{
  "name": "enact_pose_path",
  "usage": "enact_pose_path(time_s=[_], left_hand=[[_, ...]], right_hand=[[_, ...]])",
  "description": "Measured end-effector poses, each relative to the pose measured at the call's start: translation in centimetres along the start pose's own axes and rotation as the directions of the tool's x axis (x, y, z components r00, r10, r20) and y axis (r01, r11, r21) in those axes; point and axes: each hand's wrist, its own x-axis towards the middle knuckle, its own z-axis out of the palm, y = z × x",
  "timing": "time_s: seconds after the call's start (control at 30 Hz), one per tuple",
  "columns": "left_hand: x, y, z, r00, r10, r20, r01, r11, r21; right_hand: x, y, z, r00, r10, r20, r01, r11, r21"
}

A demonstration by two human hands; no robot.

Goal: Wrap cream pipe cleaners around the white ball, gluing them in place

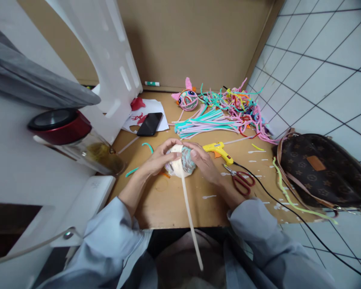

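Observation:
Between my two hands, over the near half of the table, sits a ball wrapped in fuzzy pipe cleaners point(178, 165), cream in the middle with teal and lilac at the sides. My left hand point(165, 155) is curled round its left side, the thumb lying on the cream band. My right hand point(202, 159) cups the right side, thumb against the teal part. A loose cream pipe cleaner point(189, 212) hangs from the ball toward my lap. Just right of my right hand lies a yellow glue gun point(219, 151), with red-handled scissors point(242, 181) below it.
Behind are a bundle of teal and lilac pipe cleaners point(207, 123), a tangled coloured pile point(243, 102) and a pink-eared ball figure point(188, 99). A black phone point(149, 124) rests on paper at left, near a glass tea bottle point(93, 150). A brown handbag point(325, 168) stands right; a black cord point(276, 197) crosses there.

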Motion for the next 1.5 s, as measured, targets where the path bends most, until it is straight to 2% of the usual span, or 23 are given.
enact_pose_path(time_s=[0.17,0.53,0.87,1.3,1.5], left_hand=[[-0.05,-0.01,-0.09,1.0,0.014,0.006,-0.014,1.0,-0.001],[0.1,-0.31,-0.21,1.0,0.02,0.016,-0.02,1.0,-0.003],[0.11,-0.19,-0.21,0.999,-0.046,0.019,0.046,0.999,-0.015],[0.02,0.21,-0.01,0.999,-0.047,0.014,0.047,0.998,-0.031],[0.09,-0.06,-0.04,0.999,-0.042,0.013,0.043,0.999,-0.009]], right_hand=[[0.01,-0.03,0.08,0.999,-0.039,0.001,0.039,0.999,-0.013],[0.27,-0.15,0.05,0.999,-0.035,-0.005,0.035,0.999,-0.032],[0.51,0.08,0.17,0.999,0.043,-0.009,-0.042,0.99,0.138],[-0.26,-0.32,0.33,0.989,0.148,0.017,-0.149,0.98,0.133],[-0.04,-0.36,0.28,0.984,0.177,0.028,-0.178,0.947,0.267]])
